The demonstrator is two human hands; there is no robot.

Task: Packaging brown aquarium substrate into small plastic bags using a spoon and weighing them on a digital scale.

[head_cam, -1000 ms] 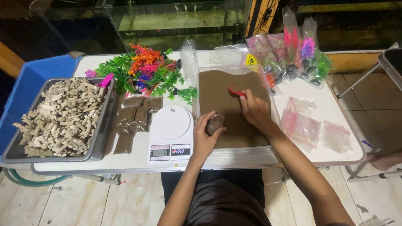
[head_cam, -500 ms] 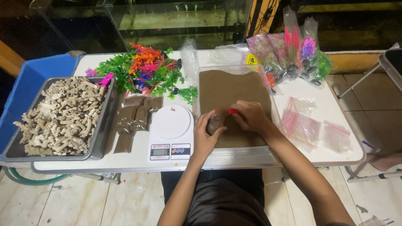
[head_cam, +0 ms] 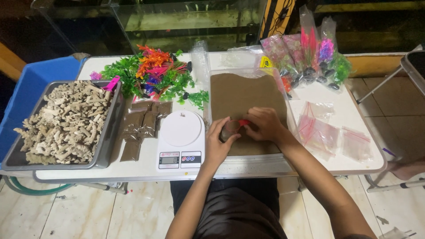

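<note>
A clear tray [head_cam: 290,117] of brown sand lies in the middle of the white table. Over its near edge my left hand [head_cam: 221,144] holds a small clear bag of sand [head_cam: 230,129]. My right hand [head_cam: 264,124] grips a small red scoop [head_cam: 243,122] whose tip rests at the bag's mouth. The two hands touch each other above the sand. A white kitchen scale [head_cam: 180,139] with nothing on its round plate stands just left of my left hand.
Several filled brown sand bags [head_cam: 144,125] lie left of the scale. A grey tray [head_cam: 110,128] holds pale coral pieces. Plastic plants [head_cam: 150,73] lie at the back, bagged plants [head_cam: 310,53] back right, and several clear zip bags [head_cam: 327,132] on the right.
My right hand has drawn the red scoop back from the middle of the sand toward the bag in my left hand. The left hand has stayed in place.
</note>
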